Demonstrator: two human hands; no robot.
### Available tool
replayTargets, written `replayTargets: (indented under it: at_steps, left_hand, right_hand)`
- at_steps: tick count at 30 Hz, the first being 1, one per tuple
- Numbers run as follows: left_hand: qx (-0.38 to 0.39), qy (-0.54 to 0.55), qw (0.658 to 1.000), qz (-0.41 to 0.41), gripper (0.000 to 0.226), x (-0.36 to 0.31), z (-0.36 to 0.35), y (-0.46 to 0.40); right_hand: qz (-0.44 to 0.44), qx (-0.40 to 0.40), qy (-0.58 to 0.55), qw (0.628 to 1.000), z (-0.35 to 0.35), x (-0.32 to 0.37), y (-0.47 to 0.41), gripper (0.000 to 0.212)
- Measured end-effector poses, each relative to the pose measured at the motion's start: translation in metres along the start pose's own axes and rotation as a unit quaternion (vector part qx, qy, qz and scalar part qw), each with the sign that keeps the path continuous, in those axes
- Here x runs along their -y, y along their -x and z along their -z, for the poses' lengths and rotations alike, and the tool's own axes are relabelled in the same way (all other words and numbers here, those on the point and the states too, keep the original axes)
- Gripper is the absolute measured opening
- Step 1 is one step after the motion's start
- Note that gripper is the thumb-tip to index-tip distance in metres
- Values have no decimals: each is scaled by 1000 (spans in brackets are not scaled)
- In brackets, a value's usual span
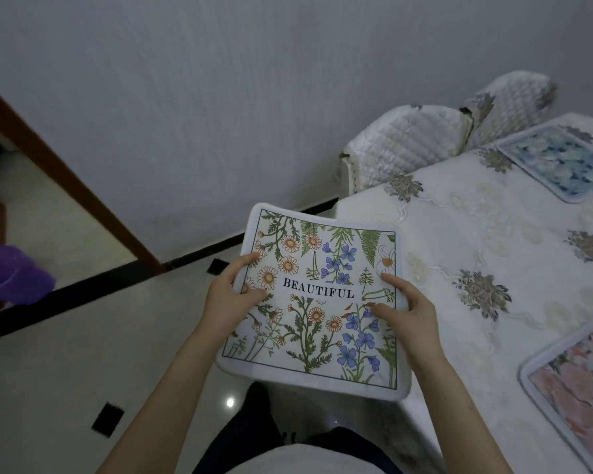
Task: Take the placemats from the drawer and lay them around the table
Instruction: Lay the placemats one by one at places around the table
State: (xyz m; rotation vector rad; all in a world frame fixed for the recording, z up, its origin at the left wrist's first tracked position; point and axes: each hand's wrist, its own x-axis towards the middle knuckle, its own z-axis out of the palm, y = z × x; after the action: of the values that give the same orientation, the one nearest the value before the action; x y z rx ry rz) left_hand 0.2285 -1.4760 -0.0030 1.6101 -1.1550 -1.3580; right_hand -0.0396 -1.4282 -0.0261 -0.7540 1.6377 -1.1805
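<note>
The person's left hand (231, 295) and right hand (408, 311) each pinch a side edge of the floral placemat (314, 302), a soft square with rounded corners, held above the tabletop's (459, 234) near-left corner. Two placemats already lie rightward; laying this one flat likely comes next.

"BEAUTIFUL" on floral placemat (317, 302)

Dim, bluish, wide-angle bend; floor (65, 354) glare.
</note>
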Motion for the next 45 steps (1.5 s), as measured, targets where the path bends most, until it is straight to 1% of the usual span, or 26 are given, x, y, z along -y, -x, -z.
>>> replayTargets:
  at_steps: [4, 7, 10, 16, 24, 30, 35, 40, 45]
  left_hand:
    - [57, -33, 998, -20, 60, -25, 30, -63]
    - [102, -45, 994, -17, 61, -40, 37, -103]
    - [141, -58, 988, -22, 62, -49, 30, -135]
    - [215, -57, 975, -15, 62, -67, -4, -191]
    - [301, -77, 950, -22, 63, -99, -90, -262]
    - [370, -109, 922, -46, 62, -126, -167, -298]
    - [389, -147, 906, -74, 62, -131, -220, -326]
    - [411, -175, 892, -69, 62, -132, -268, -353]
    - [433, -190, 879, -63, 62, -116, -315, -385]
  right_hand:
    - [-1, -52, -17, 998, -46, 15, -19, 51]
    - [-9, -98, -23, 995, -65, 24, -30, 51]
    - [-13, -145, -28, 989, -72, 30, -40, 52]
    - [-22, -210, -29, 977, -67, 33, -70, 52]
    - [-34, -288, -53, 956, -29, 36, -123, 51]
    - [-57, -357, -75, 930, 7, 42, -152, 52]
    - [-68, -396, -81, 912, 33, 45, -176, 52]
    - [-85, -423, -80, 898, 55, 42, -209, 52]
    - [-122, -440, -83, 886, 75, 31, -252, 53]
